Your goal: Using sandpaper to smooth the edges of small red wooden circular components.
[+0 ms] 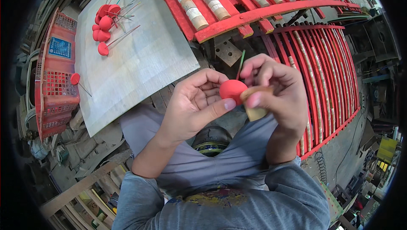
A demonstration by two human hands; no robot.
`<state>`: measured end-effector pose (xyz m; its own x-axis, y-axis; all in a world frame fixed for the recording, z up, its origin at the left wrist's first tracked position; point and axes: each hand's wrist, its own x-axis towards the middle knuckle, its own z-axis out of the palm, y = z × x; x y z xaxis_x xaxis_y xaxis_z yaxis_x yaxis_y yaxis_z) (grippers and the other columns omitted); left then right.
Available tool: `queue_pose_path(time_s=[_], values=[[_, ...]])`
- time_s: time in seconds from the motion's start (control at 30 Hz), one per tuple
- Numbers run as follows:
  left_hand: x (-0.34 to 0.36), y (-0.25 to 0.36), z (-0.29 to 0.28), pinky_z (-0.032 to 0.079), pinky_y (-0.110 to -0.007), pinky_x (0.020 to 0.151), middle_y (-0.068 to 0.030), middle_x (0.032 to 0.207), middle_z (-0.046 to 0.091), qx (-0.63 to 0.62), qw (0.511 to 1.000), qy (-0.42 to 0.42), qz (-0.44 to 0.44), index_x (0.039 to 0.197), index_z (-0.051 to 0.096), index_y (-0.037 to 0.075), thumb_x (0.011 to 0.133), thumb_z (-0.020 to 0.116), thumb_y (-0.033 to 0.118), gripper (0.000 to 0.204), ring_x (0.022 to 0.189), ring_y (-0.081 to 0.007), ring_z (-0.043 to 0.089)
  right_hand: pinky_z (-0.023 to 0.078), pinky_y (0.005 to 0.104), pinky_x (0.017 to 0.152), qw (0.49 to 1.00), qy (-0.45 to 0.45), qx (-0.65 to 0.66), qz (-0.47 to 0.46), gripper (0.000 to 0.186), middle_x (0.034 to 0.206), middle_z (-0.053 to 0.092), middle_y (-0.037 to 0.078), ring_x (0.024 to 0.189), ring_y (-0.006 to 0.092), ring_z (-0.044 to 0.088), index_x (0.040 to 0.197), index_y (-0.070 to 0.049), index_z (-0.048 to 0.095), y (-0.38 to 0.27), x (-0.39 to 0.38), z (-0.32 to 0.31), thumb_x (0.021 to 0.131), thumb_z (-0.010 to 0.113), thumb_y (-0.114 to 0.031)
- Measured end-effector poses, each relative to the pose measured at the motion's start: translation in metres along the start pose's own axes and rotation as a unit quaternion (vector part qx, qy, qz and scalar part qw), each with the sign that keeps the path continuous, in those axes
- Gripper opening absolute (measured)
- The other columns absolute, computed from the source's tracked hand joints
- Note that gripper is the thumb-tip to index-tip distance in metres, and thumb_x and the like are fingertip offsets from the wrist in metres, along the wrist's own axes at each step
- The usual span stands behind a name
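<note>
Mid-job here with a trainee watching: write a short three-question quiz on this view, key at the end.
1. Multiple choice: what colour is the thin stick showing between the hands, near the red rounded piece in the left hand?
a) white
b) green
c) blue

2. Fill in: the cluster of red pieces lies on a pale, flat ____, with a red openwork basket at its left.

3. True or false: the right hand holds a tan piece against or close to the red rounded piece.

Key:
1. b, green
2. board
3. True
</note>
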<state>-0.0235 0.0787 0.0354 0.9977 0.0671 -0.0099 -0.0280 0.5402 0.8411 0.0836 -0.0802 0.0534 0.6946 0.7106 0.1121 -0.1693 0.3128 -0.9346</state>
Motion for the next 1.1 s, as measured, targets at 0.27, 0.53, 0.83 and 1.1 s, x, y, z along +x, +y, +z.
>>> queue_pose_path(time_s=[0.27,0.53,0.83,1.1], values=[[-0.006,0.002,-0.001,0.048,-0.028,0.091,-0.0099,0.103,0.059,0.125,0.992,0.018,0.026,0.111,0.054,-0.008,0.082,0.064,-0.007,0.031,0.101,-0.0153,0.058,0.051,0.0221,0.059,1.0,-0.011,-0.024,0.002,0.028,0.071,0.064,0.009,0.067,0.0108,0.063,0.065,-0.002,0.051,0.004,0.0,0.002,0.07,0.077,0.006],[0.001,-0.003,-0.001,0.048,-0.028,0.087,-0.0112,0.106,0.058,0.13,0.988,-0.012,0.084,0.109,0.057,-0.007,0.08,0.064,-0.009,0.03,0.095,-0.0162,0.059,0.053,0.0253,0.068,0.995,0.055,0.053,0.065,0.032,0.08,0.066,0.015,0.074,0.017,0.065,0.067,-0.005,0.044,-0.008,0.005,-0.011,0.073,0.074,0.006],[0.004,0.0,-0.001,0.048,-0.027,0.082,-0.0116,0.101,0.059,0.263,0.958,-0.054,0.099,0.103,0.061,-0.006,0.076,0.067,-0.01,0.028,0.092,-0.0155,0.059,0.049,0.02,0.059,0.997,-0.015,-0.013,0.068,0.029,0.071,0.06,0.004,0.068,0.0088,0.062,0.07,-0.003,0.047,-0.006,0.002,-0.011,0.073,0.076,0.003],[-0.001,-0.003,0.005,0.049,-0.029,0.09,-0.0099,0.104,0.058,0.058,0.998,-0.019,0.029,0.112,0.052,-0.006,0.079,0.067,-0.007,0.036,0.099,-0.0153,0.059,0.049,0.022,0.065,0.999,-0.012,0.022,-0.02,0.031,0.095,0.06,0.016,0.08,0.0114,0.061,0.068,-0.004,0.049,-0.014,-0.002,-0.01,0.066,0.079,0.004]])
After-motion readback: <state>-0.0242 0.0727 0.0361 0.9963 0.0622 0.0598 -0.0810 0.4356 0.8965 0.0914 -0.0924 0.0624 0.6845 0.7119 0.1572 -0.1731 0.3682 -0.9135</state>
